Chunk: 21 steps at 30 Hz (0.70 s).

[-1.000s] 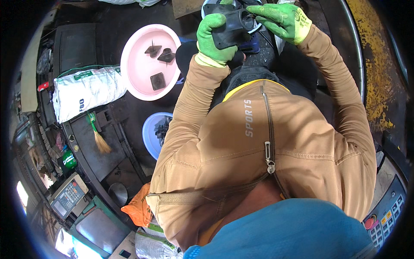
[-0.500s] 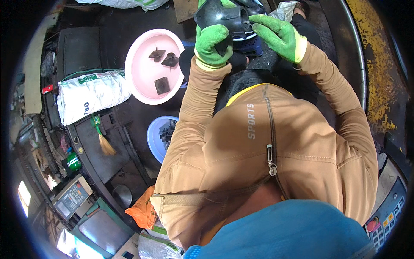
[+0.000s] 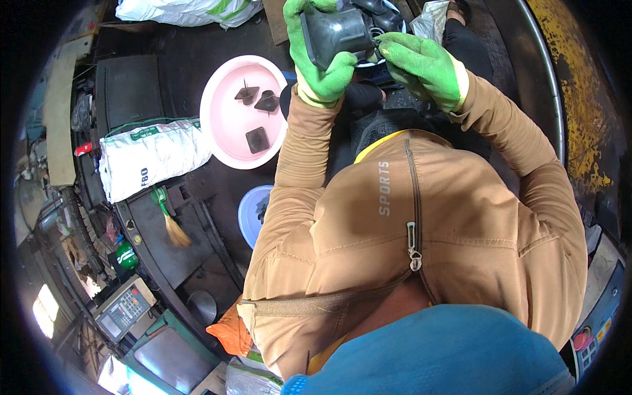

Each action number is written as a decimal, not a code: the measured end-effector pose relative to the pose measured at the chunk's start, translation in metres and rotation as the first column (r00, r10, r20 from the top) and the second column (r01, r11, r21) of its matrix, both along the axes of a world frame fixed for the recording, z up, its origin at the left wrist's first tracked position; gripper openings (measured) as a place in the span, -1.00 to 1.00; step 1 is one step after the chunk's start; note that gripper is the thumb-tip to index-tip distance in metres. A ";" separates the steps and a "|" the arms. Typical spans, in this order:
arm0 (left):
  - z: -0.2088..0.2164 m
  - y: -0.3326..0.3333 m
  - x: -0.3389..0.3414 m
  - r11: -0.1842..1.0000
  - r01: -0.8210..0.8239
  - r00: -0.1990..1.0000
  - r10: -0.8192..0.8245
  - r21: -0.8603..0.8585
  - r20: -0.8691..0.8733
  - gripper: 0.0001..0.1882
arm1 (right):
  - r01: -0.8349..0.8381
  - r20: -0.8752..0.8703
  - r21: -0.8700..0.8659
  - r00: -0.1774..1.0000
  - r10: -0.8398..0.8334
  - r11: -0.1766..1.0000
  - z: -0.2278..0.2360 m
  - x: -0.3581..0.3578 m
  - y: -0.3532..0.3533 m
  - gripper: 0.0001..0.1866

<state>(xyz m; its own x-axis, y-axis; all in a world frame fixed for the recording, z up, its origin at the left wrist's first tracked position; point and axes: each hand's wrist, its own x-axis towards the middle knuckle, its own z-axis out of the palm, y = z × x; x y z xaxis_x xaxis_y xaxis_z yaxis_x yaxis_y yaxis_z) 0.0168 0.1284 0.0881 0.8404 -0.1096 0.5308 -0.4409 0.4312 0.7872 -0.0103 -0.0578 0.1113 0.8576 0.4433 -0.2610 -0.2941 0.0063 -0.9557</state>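
Firstly, on the left, a white sack (image 3: 155, 161) lies just beside a pink basin (image 3: 220, 125), in which there are three small dark pieces (image 3: 257, 140). Nearer to the body, a blue basin (image 3: 247, 220) is partly covered by the left sleeve (image 3: 299, 148). Next comes the green-gloved left hand (image 3: 321, 76), which is closed around the square plate of a black part (image 3: 342, 36), with its thumb at the lower edge. This part is held high in the view; its long axis goes nearly crosswise, and its tube points to the right. Finally, the right hand (image 3: 424, 66) has its fingers close together near the tube's end; whether they pinch something, I cannot tell.
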 end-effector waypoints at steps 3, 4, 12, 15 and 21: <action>-0.016 0.011 0.017 0.978 -0.136 0.968 0.099 0.155 0.229 0.09 | 0.001 -0.103 0.157 0.995 0.015 0.988 0.013 -0.007 0.002 -0.65; -0.019 0.015 0.022 0.963 -0.185 0.946 0.121 0.194 0.302 0.09 | -0.016 -0.147 0.206 0.988 0.047 0.978 0.017 -0.007 0.002 -0.66; -0.012 0.014 0.020 0.821 -0.405 0.843 0.165 0.402 0.513 0.05 | 0.189 -0.296 0.771 0.952 0.080 0.608 0.040 0.005 -0.009 -0.68; -0.030 0.004 0.015 0.955 0.080 0.994 -0.098 -0.285 -0.051 -0.16 | 0.295 -0.335 0.854 0.942 0.018 0.428 0.030 0.034 -0.027 -0.69; -0.055 0.032 0.026 0.747 0.236 0.880 -0.435 -0.622 -0.188 -0.19 | 0.099 -0.218 0.937 0.915 0.341 0.334 -0.047 0.057 -0.016 -0.62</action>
